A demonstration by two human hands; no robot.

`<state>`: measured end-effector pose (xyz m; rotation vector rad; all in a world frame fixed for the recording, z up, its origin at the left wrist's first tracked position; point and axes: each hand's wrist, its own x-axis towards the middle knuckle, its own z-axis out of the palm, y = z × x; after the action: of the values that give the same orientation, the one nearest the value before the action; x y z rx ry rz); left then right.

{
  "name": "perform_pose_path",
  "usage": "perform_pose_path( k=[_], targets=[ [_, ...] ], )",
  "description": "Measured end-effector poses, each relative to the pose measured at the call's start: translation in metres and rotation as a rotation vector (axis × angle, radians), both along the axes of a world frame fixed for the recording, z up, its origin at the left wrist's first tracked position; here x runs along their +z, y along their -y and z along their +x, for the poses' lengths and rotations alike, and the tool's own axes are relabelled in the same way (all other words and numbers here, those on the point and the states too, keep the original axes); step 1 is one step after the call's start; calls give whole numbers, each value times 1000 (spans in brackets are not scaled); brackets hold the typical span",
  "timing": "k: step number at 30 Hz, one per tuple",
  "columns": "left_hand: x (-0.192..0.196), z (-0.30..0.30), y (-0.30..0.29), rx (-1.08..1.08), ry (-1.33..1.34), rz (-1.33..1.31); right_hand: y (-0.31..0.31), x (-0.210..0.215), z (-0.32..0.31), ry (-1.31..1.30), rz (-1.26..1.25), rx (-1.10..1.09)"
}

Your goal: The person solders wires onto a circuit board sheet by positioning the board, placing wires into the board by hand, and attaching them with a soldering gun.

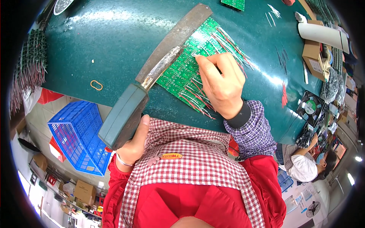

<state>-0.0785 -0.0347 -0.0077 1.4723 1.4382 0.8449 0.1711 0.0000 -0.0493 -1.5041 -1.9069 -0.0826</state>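
Note:
My left hand (133, 146) is wrapped around the grey-green handle of a soldering iron (125, 114). The iron's worn metal barrel slants up to the right over a green circuit board panel (176, 72). Along the panel's upper left edge lies a flat brown metal bar (167, 43). Over the middle of the panel, my right hand (222, 81) is closed in a pinch, with a short white wire (194, 54) at its fingertips near the iron's tip. Rows of red and white wires (232, 43) stick out from the panel's right and lower parts.
Loose red wires (284, 95), dark wires (282, 60) and white wires (274, 12) lie at the right on the green table (95, 49). A rubber band (96, 85) lies at the left. A blue crate (80, 136) stands below the table edge; a fan (310, 107) sits far right, near another person (304, 167).

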Motion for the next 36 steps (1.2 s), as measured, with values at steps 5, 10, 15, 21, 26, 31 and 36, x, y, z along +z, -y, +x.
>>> perform_pose_path(
  k=[5,10,15,21,26,31,36],
  targets=[
    [6,5,-3,8,-2,-6,0,0,0,-1,1,4],
    [3,5,-2,-26,-15,37,1,0,0,-2,1,-5],
    [1,-1,-2,-104,-45,50,1,-1,-1,-1,3,-10],
    [-3,-4,-28,10,-66,200,-3,-1,-1,2,3,-18],
    [31,1,-66,226,-34,392,-6,9,-6,-37,17,10],
    [66,5,-100,301,-169,495,1,10,-5,-24,-50,-18],
    [54,0,-154,552,-28,674,5,11,-5,-37,-56,-4]
  ],
)
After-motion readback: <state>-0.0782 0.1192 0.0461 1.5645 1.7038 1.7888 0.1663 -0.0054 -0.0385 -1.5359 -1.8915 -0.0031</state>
